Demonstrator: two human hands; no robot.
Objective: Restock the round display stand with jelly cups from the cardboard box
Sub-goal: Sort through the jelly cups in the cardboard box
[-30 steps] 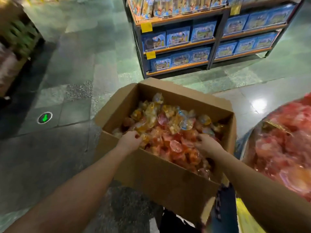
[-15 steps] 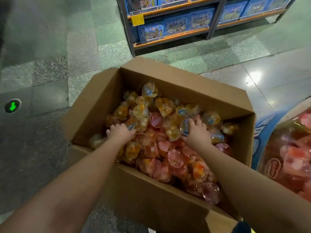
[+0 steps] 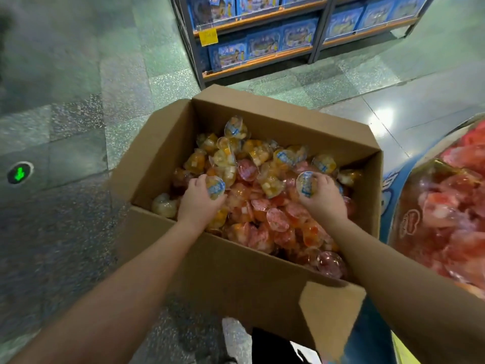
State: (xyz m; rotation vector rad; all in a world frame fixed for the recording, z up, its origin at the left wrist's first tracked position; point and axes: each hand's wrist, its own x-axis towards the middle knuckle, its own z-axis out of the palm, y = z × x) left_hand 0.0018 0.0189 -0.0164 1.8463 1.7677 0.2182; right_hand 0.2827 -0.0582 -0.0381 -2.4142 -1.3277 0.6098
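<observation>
Pickup step. Both hands in the cardboard box, mid-frame, over the heap of jelly cups. Left hand grasps one cup; right hand grasps another. Next, likely: lift and carry to the display stand, right edge.

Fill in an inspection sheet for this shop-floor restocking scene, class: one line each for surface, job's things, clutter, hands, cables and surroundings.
Surface: speckled grey-green floor tiles.
Job's things: open cardboard box heaped with orange and red jelly cups; round display stand at right, holding red cups.
Clutter: nothing seen.
Hands: left hand grips a blue-lidded cup; right hand grips another cup; both inside the box.
Cables: nothing seen.
Surroundings: shelving of blue boxes with a yellow price tag; green arrow floor marker.
</observation>
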